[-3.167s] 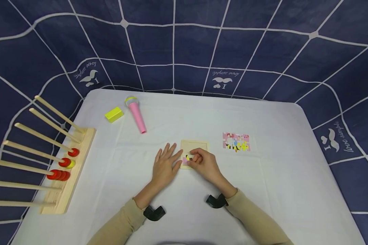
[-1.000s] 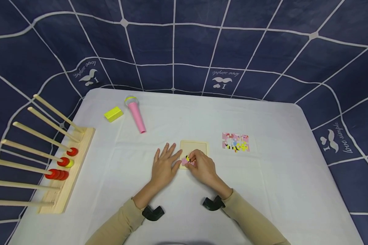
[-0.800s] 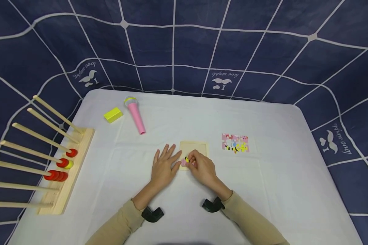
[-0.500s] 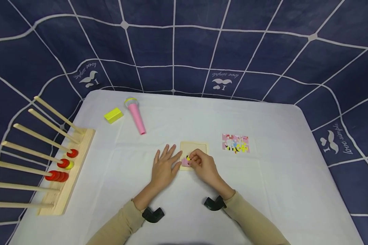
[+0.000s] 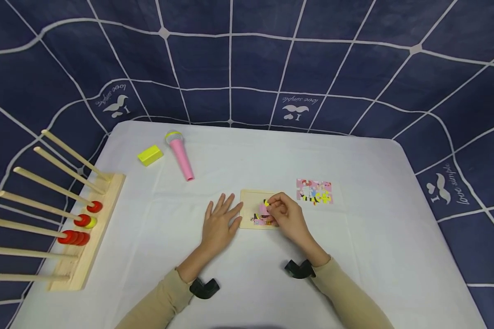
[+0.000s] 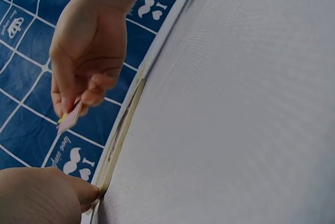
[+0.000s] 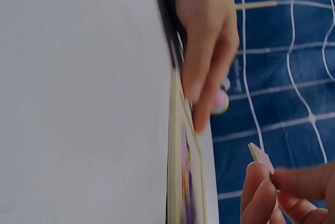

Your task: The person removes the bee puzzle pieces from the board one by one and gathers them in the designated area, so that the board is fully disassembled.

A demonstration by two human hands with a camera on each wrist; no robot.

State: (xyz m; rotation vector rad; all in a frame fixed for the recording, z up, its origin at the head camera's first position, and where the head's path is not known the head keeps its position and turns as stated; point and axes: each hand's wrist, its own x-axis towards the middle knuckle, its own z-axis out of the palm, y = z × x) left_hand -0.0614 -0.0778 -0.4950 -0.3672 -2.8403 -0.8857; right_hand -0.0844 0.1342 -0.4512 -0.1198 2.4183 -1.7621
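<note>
A small wooden puzzle tray [image 5: 249, 197] lies on the white table between the hands. Several joined puzzle pieces [image 5: 261, 221] sit along its near side, partly covered by the right hand. The right hand [image 5: 289, 219] pinches a pink puzzle piece [image 5: 264, 209] with a yellow-and-black tip between thumb and forefinger, raised above the tray; the right wrist view shows this pink piece [image 7: 261, 157] tilted in the air. Spread out flat, the left hand [image 5: 219, 228] rests beside the tray. Its thumb [image 6: 86, 190] and index finger touch the tray's left edge.
More pink and yellow puzzle pieces [image 5: 314, 191] lie joined to the tray's right. At the back left are a pink toy microphone [image 5: 182, 157] and a yellow block [image 5: 150, 156]. A wooden peg rack [image 5: 103, 205] with red and yellow discs stands on the left.
The right hand has lifted the pink puzzle piece from the tray's near left corner and moved it rightward, uncovering bare wood there. The left hand has stayed in place.
</note>
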